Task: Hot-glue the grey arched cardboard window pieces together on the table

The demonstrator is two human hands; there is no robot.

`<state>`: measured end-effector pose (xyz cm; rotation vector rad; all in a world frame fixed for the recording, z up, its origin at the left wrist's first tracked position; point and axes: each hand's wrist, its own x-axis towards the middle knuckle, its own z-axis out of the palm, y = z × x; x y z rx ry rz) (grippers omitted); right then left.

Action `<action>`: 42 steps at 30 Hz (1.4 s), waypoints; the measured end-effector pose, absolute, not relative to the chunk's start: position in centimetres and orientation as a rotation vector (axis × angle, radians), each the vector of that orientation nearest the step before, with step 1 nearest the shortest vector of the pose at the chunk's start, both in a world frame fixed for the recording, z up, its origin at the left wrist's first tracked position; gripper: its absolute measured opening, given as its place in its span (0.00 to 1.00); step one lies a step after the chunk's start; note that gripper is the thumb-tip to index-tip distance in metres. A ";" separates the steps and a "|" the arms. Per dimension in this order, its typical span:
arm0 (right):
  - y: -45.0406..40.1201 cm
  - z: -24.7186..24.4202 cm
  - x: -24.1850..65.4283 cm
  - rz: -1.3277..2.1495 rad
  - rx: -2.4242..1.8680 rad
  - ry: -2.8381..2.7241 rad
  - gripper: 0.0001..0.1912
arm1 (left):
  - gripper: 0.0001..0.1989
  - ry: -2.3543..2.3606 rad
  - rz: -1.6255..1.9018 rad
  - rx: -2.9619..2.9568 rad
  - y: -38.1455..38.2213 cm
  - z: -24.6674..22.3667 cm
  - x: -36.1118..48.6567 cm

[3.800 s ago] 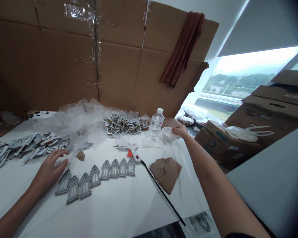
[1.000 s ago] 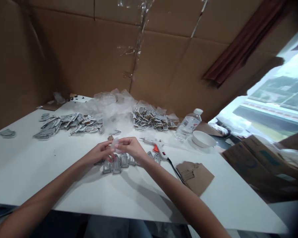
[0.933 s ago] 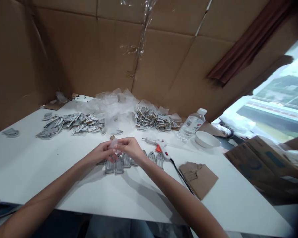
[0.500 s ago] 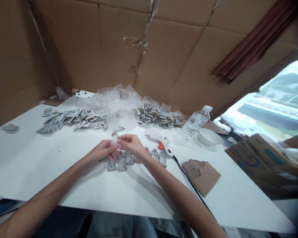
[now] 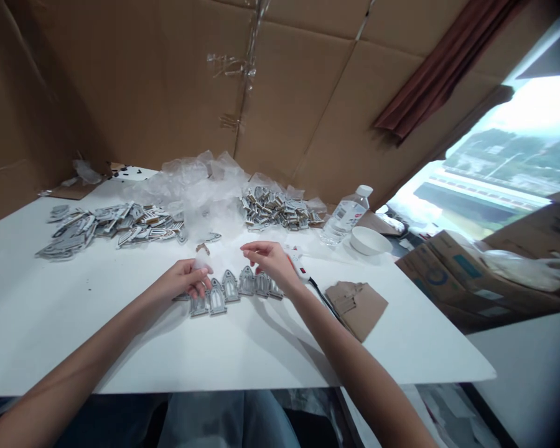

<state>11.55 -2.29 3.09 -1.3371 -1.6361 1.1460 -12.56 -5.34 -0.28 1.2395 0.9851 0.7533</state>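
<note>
While a row of grey arched window pieces (image 5: 233, 287) lies on the bench (image 5: 121, 348), left hand (image 5: 186, 280) pinches a small translucent piece (image 5: 200, 262); right hand (image 5: 270, 261) hovers, fingers loosely apart, holding nothing. Two heaps of pieces (image 5: 112, 225) remain unlaid behind.

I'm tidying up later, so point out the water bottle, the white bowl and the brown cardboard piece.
water bottle (image 5: 344, 216), head view, on its labelled body.
white bowl (image 5: 370, 241), head view, on its near outer wall.
brown cardboard piece (image 5: 358, 302), head view, on its flat middle.
</note>
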 end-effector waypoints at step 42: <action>-6.7 2.8 10.6 0.981 -1.447 -1.975 0.18 | 0.21 0.958 0.559 1.402 -6.2 -0.8 -11.6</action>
